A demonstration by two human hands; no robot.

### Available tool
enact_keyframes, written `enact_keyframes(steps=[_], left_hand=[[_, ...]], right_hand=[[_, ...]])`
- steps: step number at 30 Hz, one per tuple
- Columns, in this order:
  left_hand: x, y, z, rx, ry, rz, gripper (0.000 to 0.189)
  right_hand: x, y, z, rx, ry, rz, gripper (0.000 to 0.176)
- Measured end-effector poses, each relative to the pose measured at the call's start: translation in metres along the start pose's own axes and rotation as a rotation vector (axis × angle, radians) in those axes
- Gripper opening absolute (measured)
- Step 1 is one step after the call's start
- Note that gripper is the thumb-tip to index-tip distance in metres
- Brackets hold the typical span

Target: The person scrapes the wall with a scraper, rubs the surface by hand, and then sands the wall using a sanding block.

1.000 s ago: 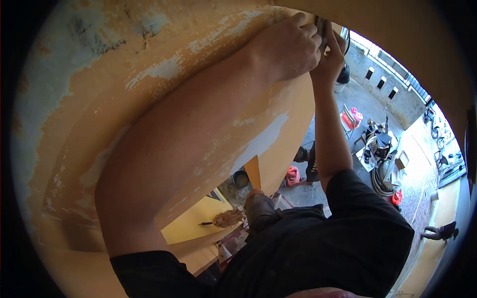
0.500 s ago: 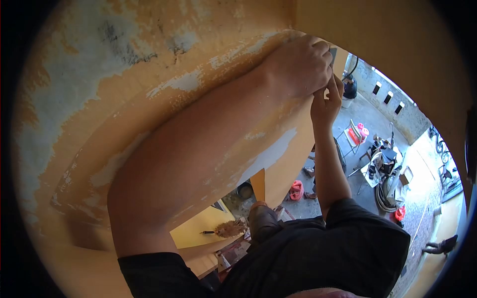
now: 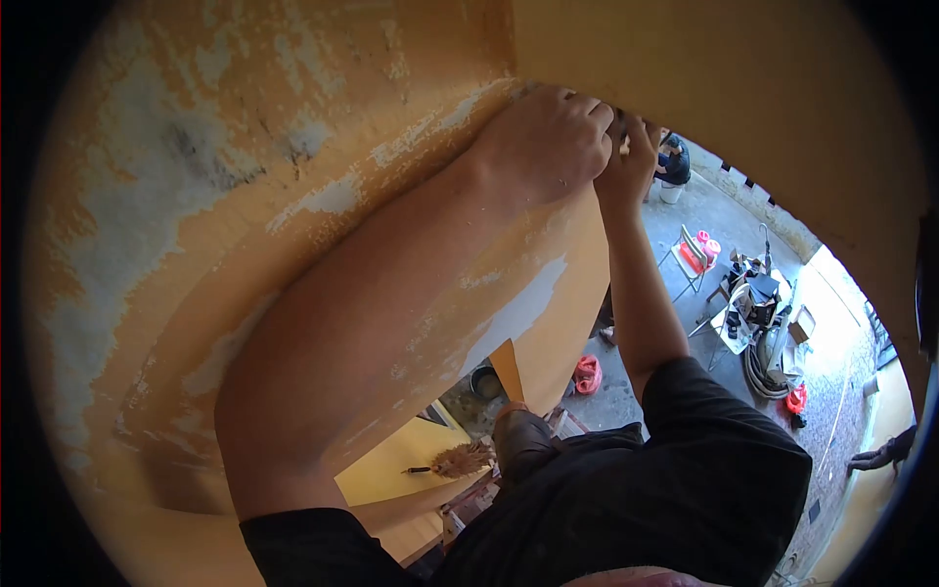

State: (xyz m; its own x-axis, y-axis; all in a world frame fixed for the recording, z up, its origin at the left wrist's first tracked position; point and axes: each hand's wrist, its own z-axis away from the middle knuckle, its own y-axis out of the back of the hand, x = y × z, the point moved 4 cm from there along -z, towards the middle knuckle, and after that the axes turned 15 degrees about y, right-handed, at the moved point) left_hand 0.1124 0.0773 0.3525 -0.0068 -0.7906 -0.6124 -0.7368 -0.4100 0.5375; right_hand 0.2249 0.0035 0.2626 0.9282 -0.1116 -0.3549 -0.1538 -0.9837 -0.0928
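Observation:
My left hand (image 3: 553, 142) is raised against the peeling orange wall (image 3: 323, 196), close to the corner under an overhanging surface (image 3: 704, 59). Its fingers are curled, and what they grip is hidden. Just right of it, my right hand (image 3: 628, 161) is also raised, with bent fingers close to the left fingertips. Whatever lies between the two hands is too dark and small to make out. Pale bare patches (image 3: 518, 313) show on the wall below my left forearm.
Far below, a folding chair (image 3: 691, 256) stands near cluttered items (image 3: 758, 303) and a coiled hose (image 3: 761, 372). A red bag (image 3: 587, 375), a bucket (image 3: 484, 382) and a brush-like object (image 3: 460, 460) are lower down. One person (image 3: 673, 161) is at the upper right, another (image 3: 885, 452) at the right edge.
Both hands appear further left in the view, and my right hand is higher beside the left. The view has shifted, showing more of the seated person at the upper right.

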Motion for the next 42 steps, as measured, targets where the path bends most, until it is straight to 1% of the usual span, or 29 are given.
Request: enact_keyframes(steps=[2,4,6,7,8,9,10,11,12,13,14,16,17,18,19,20,22,23,25,29,31,32,34,35,37,38,40,41,42], left_hand=[[-0.003,-0.002,-0.002,0.021,0.019,-0.008,0.016],[0.000,-0.002,0.000,0.037,0.031,-0.001,0.015],[-0.005,0.004,0.000,0.160,0.047,-0.001,0.015],[-0.006,0.007,-0.001,0.159,0.039,-0.007,0.015],[-0.007,0.009,-0.001,0.077,0.051,0.018,0.014],[-0.006,0.007,0.001,-0.008,0.063,0.049,0.014],[-0.006,0.004,0.002,-0.020,0.055,0.066,0.014],[-0.008,0.002,0.000,0.034,0.010,0.085,0.012],[-0.010,-0.001,-0.002,0.088,-0.023,0.110,0.012],[-0.011,0.000,-0.002,0.088,-0.048,0.070,0.014],[-0.012,0.000,-0.004,0.068,-0.028,0.103,0.014],[-0.010,0.005,-0.012,0.060,-0.097,-0.003,0.017],[-0.010,0.012,-0.016,0.053,-0.094,0.009,0.017],[-0.013,0.016,-0.023,-0.054,-0.011,0.019,0.020],[-0.014,0.016,-0.013,-0.155,0.072,0.026,0.023],[-0.015,0.016,-0.012,-0.153,0.069,0.031,0.023],[-0.017,0.024,-0.011,-0.014,-0.026,0.135,0.022],[-0.017,0.024,-0.011,-0.011,-0.031,0.136,0.022],[-0.015,0.026,-0.006,0.046,-0.067,0.082,0.022],[-0.012,0.025,0.000,0.082,-0.098,-0.007,0.023],[-0.013,0.031,0.003,0.224,-0.075,0.050,0.029],[-0.013,0.031,0.005,0.224,-0.085,0.061,0.029],[-0.014,0.030,0.005,0.196,-0.094,-0.075,0.034],[-0.013,0.030,0.004,0.199,-0.097,-0.075,0.034],[-0.013,0.029,0.003,0.172,-0.106,0.000,0.038],[-0.012,0.027,0.002,0.175,-0.105,-0.007,0.038],[-0.005,0.018,0.004,0.149,-0.136,0.098,0.022],[0.000,0.011,0.008,0.118,-0.199,0.054,0.026],[0.006,0.009,0.012,0.118,-0.189,0.045,0.026]], right_hand=[[0.006,0.007,0.029,-0.037,0.198,0.207,0.033],[0.023,0.021,0.087,-0.033,0.149,0.066,0.034],[0.049,0.044,0.144,-0.119,0.124,0.123,0.044],[0.050,0.061,0.165,-0.117,-0.025,0.094,0.050],[0.053,0.073,0.183,-0.119,-0.183,0.067,0.055],[0.058,0.083,0.193,-0.120,-0.200,0.072,0.055],[0.064,0.094,0.205,-0.153,-0.197,0.110,0.057],[0.069,0.104,0.217,-0.191,-0.191,0.154,0.059],[0.076,0.108,0.226,-0.161,-0.200,0.133,0.055],[0.071,0.110,0.222,-0.181,-0.244,0.116,0.055],[0.065,0.111,0.221,-0.203,-0.293,0.095,0.055],[0.052,0.114,0.211,-0.256,-0.391,0.118,0.054],[0.052,0.116,0.211,-0.254,-0.363,0.106,0.053],[0.048,0.117,0.207,-0.271,-0.360,0.096,0.053],[0.041,0.117,0.218,-0.282,-0.361,0.078,0.053],[0.039,0.117,0.220,-0.290,-0.365,0.059,0.052],[0.033,0.122,0.221,-0.306,-0.378,0.034,0.051],[0.031,0.124,0.224,-0.329,-0.407,0.008,0.050],[0.029,0.126,0.233,-0.350,-0.467,-0.047,0.049],[0.031,0.130,0.245,-0.341,-0.503,-0.064,0.048],[0.033,0.131,0.246,-0.309,-0.568,-0.114,0.048],[0.033,0.133,0.247,-0.300,-0.577,-0.106,0.048],[0.035,0.132,0.244,-0.308,-0.542,-0.103,0.045],[0.035,0.133,0.243,-0.304,-0.541,-0.101,0.045],[0.038,0.130,0.245,-0.289,-0.629,-0.170,0.043],[0.040,0.128,0.247,-0.287,-0.623,-0.174,0.043],[0.042,0.127,0.253,-0.228,-0.670,-0.181,0.042],[0.043,0.127,0.254,-0.234,-0.662,-0.187,0.042],[0.043,0.125,0.254,-0.253,-0.672,-0.172,0.042]])
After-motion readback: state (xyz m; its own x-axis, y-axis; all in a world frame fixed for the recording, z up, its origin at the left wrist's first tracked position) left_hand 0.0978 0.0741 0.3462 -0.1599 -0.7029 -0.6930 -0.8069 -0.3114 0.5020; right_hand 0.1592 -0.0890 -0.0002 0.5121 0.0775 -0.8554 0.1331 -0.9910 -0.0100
